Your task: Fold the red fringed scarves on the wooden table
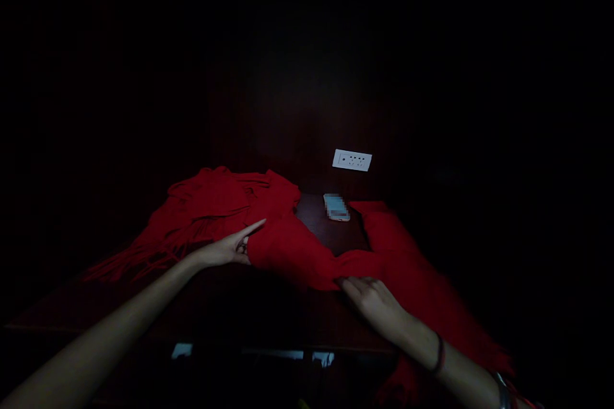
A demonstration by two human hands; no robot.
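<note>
A red fringed scarf (288, 249) lies across the dark table, bunched in a heap at the left and running over the right side. My left hand (230, 249) grips its near edge, thumb along the top and the other fingers partly hidden under the cloth. Further right, my right hand (367, 294) pinches the same edge between closed fingers, with the wrist over the table's front. Between the two hands the cloth forms a folded band. Loose fringe strands spread beside my left forearm.
Behind the scarf a phone (336, 207) lies on the dark tabletop (330, 236). A white socket plate (352, 160) is on the wall above it. Below the table's front edge, small pale patches (283, 354) show; I cannot make out what they are. The surroundings are very dark.
</note>
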